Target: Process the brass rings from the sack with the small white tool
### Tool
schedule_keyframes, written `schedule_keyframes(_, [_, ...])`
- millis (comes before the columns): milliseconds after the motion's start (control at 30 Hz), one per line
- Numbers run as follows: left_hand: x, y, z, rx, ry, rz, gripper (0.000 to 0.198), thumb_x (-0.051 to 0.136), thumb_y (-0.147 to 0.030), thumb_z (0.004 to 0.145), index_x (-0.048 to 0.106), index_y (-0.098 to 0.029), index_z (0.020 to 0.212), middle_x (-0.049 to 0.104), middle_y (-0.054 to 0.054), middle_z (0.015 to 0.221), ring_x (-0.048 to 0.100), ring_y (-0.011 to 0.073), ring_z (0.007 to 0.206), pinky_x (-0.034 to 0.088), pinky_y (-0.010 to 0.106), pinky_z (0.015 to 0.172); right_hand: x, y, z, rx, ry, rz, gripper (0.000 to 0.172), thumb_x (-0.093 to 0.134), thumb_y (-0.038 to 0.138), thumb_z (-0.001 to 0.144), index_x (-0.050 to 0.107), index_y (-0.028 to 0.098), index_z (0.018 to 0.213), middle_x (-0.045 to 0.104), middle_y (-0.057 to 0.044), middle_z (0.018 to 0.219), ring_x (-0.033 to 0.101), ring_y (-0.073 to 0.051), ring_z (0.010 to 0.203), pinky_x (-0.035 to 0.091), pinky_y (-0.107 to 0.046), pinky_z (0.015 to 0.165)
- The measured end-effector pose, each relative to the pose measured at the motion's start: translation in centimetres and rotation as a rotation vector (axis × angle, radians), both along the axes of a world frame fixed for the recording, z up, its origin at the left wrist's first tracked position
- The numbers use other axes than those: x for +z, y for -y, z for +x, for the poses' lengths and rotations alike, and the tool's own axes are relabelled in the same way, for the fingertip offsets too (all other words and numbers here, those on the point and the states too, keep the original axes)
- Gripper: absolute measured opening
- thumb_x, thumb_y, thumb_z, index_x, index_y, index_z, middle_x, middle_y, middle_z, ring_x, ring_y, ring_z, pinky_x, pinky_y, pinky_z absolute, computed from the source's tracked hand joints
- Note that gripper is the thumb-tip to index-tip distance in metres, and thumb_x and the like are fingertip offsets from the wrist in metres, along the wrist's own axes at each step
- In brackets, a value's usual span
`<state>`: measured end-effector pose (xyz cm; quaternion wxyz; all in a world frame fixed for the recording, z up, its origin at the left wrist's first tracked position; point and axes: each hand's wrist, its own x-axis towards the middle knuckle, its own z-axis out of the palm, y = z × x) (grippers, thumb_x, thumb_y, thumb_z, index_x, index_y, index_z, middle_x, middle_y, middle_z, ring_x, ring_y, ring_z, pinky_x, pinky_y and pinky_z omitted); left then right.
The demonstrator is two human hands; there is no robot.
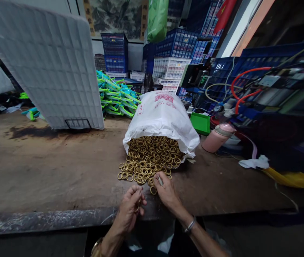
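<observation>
Brass-coloured rings point(154, 151) spill from the open mouth of a white woven sack point(161, 116) with red print, which lies on the table. My left hand point(132, 205) is at the table's front edge, its thumb and fingers pinched together, with part of a ring showing between the fingers. To its right, my right hand point(166, 189) has its fingertips closed at the near edge of the ring pile. A small pale object point(160, 181) shows by its thumb; what it is cannot be made out.
A grey padded panel point(52, 67) stands on the wooden table point(61, 171) at the left. Green and turquoise items point(117, 96) are stacked behind. Right of the sack are a green tray point(200, 123), a pink bottle point(217, 138) and a yellow item point(291, 178).
</observation>
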<state>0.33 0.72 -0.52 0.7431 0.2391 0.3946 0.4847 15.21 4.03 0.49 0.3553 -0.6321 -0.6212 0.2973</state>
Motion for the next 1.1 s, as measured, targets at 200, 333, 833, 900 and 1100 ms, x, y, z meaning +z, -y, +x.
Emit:
schedule_keyframes(200, [0.4,-0.7,1.0,-0.002,-0.137,0.120,0.039,0.064,-0.044,0.067,0.052,-0.016,0.091,0.052,-0.002,0.062,0.048,0.0082,0.047,0.034,0.014,0.034,0.2,0.9,-1.5,0.073,-0.479,-0.174,0.022,0.046,0.042,0.077,0.042,0.020,0.076,0.040,0.007,0.056,0.037,-0.008,0.049,0.033,-0.019,0.049])
schedule_keyframes(333, [0.9,-0.7,0.8,-0.028,-0.219,0.124,0.030,0.059,-0.044,0.071,0.053,-0.015,0.072,0.050,-0.003,0.057,0.038,0.0044,0.039,0.027,0.014,0.033,0.6,1.2,-1.7,0.143,-0.520,-0.208,0.024,0.048,0.042,0.076,0.043,0.019,0.074,0.042,0.007,0.055,0.038,-0.008,0.049,0.034,-0.020,0.050])
schedule_keyframes(833, [1.8,0.2,-0.1,-0.149,-0.288,0.129,0.026,0.056,-0.043,0.073,0.051,-0.018,0.072,0.042,-0.007,0.049,0.031,0.0035,0.034,0.022,0.014,0.033,1.2,1.1,-1.8,0.216,-0.242,-0.097,0.024,0.043,0.036,0.079,0.042,0.018,0.063,0.039,0.006,0.058,0.038,-0.009,0.057,0.031,-0.020,0.054])
schedule_keyframes(900, [1.7,0.3,-0.2,-0.156,-0.235,0.124,0.027,0.057,-0.043,0.073,0.050,-0.018,0.074,0.045,-0.007,0.053,0.033,0.0030,0.036,0.024,0.013,0.034,1.0,1.1,-1.7,0.220,-0.267,-0.099,0.024,0.043,0.036,0.080,0.042,0.018,0.063,0.040,0.006,0.058,0.039,-0.009,0.057,0.032,-0.021,0.054])
schedule_keyframes(1100, [2.1,0.3,0.1,-0.160,-0.123,0.098,0.028,0.060,-0.042,0.071,0.048,-0.017,0.072,0.046,-0.006,0.054,0.034,0.0025,0.037,0.024,0.013,0.035,1.1,1.3,-1.6,0.227,-0.329,-0.107,0.026,0.042,0.037,0.081,0.044,0.018,0.064,0.044,0.005,0.058,0.042,-0.009,0.057,0.034,-0.021,0.055])
